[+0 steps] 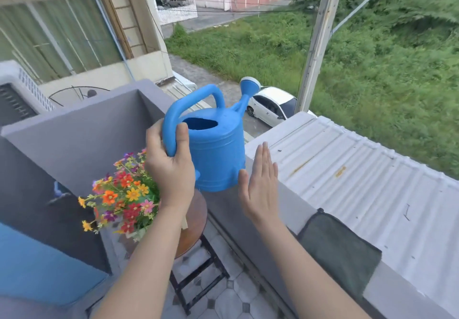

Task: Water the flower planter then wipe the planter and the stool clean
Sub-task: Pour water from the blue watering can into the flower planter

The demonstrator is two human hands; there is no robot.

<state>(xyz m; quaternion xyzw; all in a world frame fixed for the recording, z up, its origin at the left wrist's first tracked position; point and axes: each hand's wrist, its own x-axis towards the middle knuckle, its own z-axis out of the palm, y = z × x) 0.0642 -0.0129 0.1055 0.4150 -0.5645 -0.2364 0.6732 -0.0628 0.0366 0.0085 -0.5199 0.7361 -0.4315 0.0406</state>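
Flowers (125, 198) in orange, red, yellow, pink and purple fill the planter, which sits on a round wooden stool (196, 215) with a black metal frame, at the near left of a grey balcony wall (223, 209). The planter's own body is almost wholly hidden behind the blooms and the left forearm. Above and just right of the flowers, a blue plastic watering can (216, 149) is held upright, its rose-tipped spout pointing far and right. No brand, label or writing can be read on it. The left hand (170, 167) grips the lower part of the can's looped handle, fingers (182, 139) clamped around it. The right hand (259, 184) is flat with fingers together and straight, palm turned toward the can's right side, just beside it; whether it touches I cannot tell. Farther right, a dark grey-green cloth (340, 249) lies draped over the wall's top. Beyond lie a corrugated white roof (360, 169), a white car (273, 104) and green grass.
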